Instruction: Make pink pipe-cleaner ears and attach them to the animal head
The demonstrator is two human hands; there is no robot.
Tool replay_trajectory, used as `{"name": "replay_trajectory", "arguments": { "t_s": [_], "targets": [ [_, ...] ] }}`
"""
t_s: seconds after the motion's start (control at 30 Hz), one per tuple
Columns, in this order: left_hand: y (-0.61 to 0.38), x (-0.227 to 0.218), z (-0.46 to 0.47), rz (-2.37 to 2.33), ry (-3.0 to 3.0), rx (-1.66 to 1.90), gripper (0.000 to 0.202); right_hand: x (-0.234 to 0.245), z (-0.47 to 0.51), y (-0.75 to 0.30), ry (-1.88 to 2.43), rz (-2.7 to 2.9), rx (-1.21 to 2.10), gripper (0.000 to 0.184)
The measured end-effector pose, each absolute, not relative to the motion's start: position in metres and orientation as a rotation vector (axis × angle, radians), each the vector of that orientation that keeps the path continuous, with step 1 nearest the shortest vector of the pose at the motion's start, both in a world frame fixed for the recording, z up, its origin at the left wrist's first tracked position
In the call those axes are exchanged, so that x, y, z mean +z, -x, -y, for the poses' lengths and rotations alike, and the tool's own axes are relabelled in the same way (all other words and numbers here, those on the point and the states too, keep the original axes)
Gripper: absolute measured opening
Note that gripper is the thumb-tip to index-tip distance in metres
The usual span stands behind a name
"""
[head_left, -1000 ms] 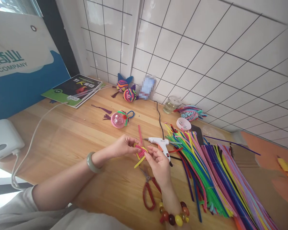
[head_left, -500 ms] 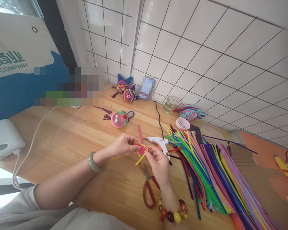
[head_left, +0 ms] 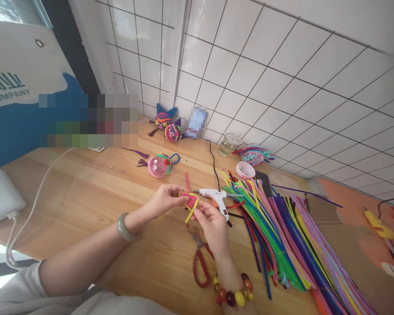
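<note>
My left hand (head_left: 166, 200) and my right hand (head_left: 211, 223) both pinch a small woven piece of pink and yellow pipe cleaners (head_left: 190, 202) above the wooden table (head_left: 95, 188). The left fingers grip its left edge; the right fingers hold its lower right side, where a yellow end sticks out downward. A white hot glue gun (head_left: 214, 195) lies just behind the right hand. Red-handled scissors (head_left: 199, 258) lie under the right wrist. A jade bangle is on my left wrist, a beaded bracelet on my right.
A big pile of coloured pipe cleaners (head_left: 289, 240) fans across the table's right half. A pink ball craft (head_left: 159, 165), two woven figures (head_left: 168, 124), a glass jar (head_left: 228, 144) and a pink dish (head_left: 244, 169) stand behind. A white device (head_left: 0, 194) with a cable sits at left.
Both hands have kept hold of the woven piece and turned it slightly. The view has shifted a little to the right, so everything sits slightly further left.
</note>
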State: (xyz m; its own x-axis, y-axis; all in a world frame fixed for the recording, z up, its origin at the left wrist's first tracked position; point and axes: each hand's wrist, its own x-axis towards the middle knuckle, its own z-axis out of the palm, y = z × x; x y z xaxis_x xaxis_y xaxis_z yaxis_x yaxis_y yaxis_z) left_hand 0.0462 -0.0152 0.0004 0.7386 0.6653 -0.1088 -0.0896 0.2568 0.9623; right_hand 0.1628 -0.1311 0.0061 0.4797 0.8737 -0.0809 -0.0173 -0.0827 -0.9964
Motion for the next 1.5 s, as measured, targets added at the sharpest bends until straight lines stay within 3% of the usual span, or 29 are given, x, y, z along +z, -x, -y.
{"name": "replay_trajectory", "arguments": {
  "t_s": [0.47, 0.8, 1.5],
  "targets": [
    [-0.0483, -0.003, 0.0189, -0.552, -1.186, 0.553, 0.03, 0.0043, 0.1299, -0.1614, 1.497, 0.815, 0.871, 0.025],
    [-0.0488, -0.0033, 0.0194, -0.542, -1.218, 0.545, 0.033, -0.0011, 0.1333, -0.1606, 1.621, 1.0, 0.65, 0.029],
    [-0.05, -0.0056, 0.0208, -0.565, -1.217, 0.572, 0.034, 0.0026, 0.1331, -0.1594, 1.624, 1.006, 0.658, 0.029]
  ]
}}
